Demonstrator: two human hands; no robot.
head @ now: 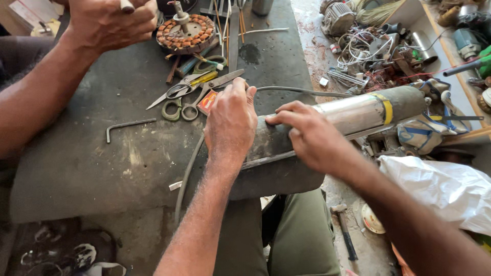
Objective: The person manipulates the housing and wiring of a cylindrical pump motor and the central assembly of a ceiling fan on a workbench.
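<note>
Hands: left hand (231, 120) clenched on grey cable (302, 91) | right hand (309, 135) grips metal cylinder (358, 112) on workbench (92, 163)

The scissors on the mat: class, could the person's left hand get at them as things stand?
Probably yes. The scissors lie just beyond the left hand, with bare mat between and nothing over them; the hand would have to leave the cylinder.
</note>
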